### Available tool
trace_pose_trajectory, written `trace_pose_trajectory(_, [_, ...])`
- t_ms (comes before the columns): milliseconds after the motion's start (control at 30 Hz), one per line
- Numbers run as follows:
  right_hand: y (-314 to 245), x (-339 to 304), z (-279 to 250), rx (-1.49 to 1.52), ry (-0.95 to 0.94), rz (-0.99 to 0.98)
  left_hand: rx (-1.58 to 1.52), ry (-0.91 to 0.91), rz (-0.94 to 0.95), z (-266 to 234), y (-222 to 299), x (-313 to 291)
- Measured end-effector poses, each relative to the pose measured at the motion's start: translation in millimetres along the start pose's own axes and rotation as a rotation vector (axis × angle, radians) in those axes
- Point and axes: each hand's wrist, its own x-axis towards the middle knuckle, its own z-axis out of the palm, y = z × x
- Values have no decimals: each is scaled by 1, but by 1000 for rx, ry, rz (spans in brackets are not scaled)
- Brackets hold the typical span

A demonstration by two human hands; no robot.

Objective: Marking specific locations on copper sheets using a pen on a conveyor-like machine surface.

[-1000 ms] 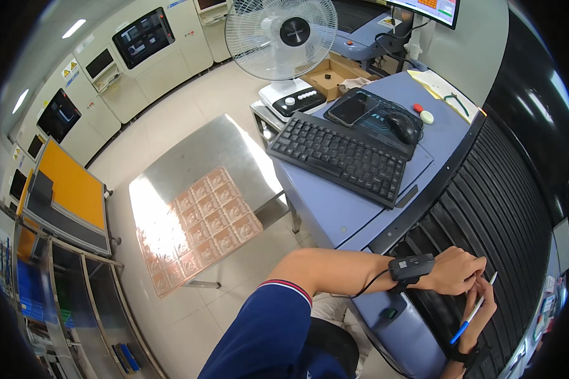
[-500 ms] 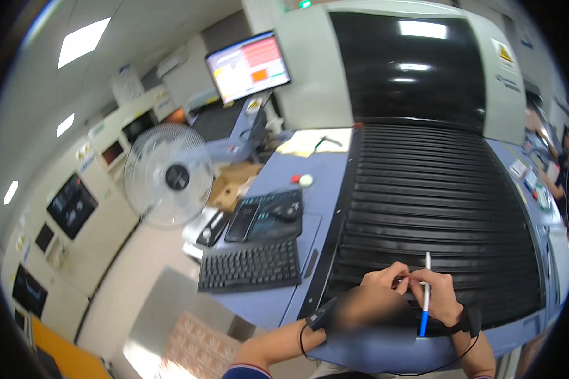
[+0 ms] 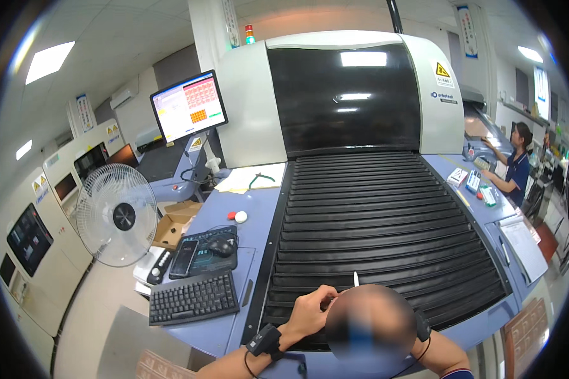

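Over the near end of the black ribbed conveyor bed (image 3: 373, 215), my left hand (image 3: 310, 311) is curled, its fingertips bent toward my right hand. A round blur covers most of my right hand (image 3: 382, 309). A white pen tip (image 3: 356, 278) pokes up above that blur, and a smeared blue patch inside it matches the pen's lower end. The pen stays with my right hand. Whatever lies between the fingers of both hands is hidden. Dark bands with cables sit on both wrists.
Left of the bed are a keyboard (image 3: 195, 297), mouse (image 3: 221, 246), phone (image 3: 184, 258), pliers (image 3: 261, 179) on paper, and a monitor (image 3: 188, 106). A fan (image 3: 117, 215) stands beyond. A large machine (image 3: 344, 95) rises behind the bed. At right are a clipboard (image 3: 523, 247) and a seated co-worker (image 3: 518, 167).
The view has swung right and levelled, so the scene sits further left in it. My hands stay close together over the bed's near end; the blur now covers the right one.
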Motion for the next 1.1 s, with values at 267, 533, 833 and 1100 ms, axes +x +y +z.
trace_pose_trajectory(267, [2,-2,-2,34,56,25,-22,-14,52,6,4,2])
trace_pose_trajectory(533, [6,-4,0,73,44,39,-19,4,-33,5,5,2])
trace_pose_trajectory(833, [10,-6,-14,49,44,-28,44,-1,26,9,8,8])
trace_pose_trajectory(1100, [8,-9,-8,72,14,-5,19,5,-7,7,7,2])
